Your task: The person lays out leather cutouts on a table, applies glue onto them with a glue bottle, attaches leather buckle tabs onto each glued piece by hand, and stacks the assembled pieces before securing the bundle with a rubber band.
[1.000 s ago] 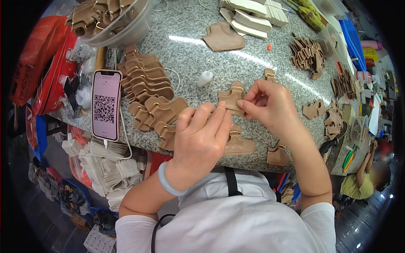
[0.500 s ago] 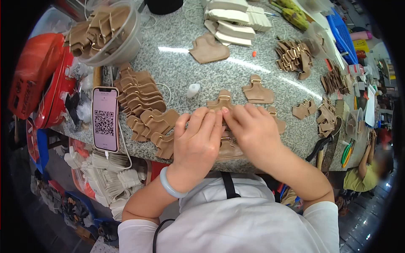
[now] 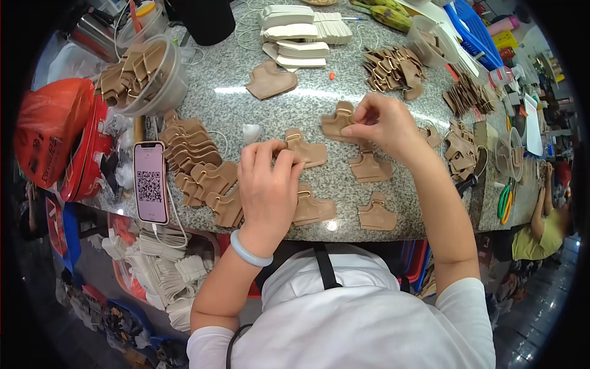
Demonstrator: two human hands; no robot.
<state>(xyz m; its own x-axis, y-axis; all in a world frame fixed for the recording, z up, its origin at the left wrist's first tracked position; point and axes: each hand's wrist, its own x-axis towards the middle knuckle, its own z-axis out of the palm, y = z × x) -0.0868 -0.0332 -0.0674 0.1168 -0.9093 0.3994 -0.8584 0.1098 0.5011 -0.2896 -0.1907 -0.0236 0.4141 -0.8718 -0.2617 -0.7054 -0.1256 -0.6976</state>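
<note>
My right hand (image 3: 378,126) pinches a brown leather piece with a gold buckle (image 3: 337,122) between thumb and fingers, at the middle of the speckled table. To its left, my left hand (image 3: 268,181) has curled fingers whose tips touch the left edge of another buckled brown piece (image 3: 310,154). Its fingertips are partly hidden. Below that lies a brown piece (image 3: 315,210), partly behind my left hand. Two more buckled pieces lie under my right hand, one close to it (image 3: 371,167) and one near the table's front edge (image 3: 377,216).
Overlapping brown pieces (image 3: 192,147) lie left, beside a phone (image 3: 151,184) on a cable. A small white bottle (image 3: 251,133) stands behind my left hand. White strips (image 3: 295,52), a plastic tub (image 3: 169,74) and a black object (image 3: 206,21) are farther back. A co-worker (image 3: 541,237) is at far right.
My right hand has moved away from my left hand, up and right, and now holds a buckled piece. The view has shifted, so the table's things appear farther left.
</note>
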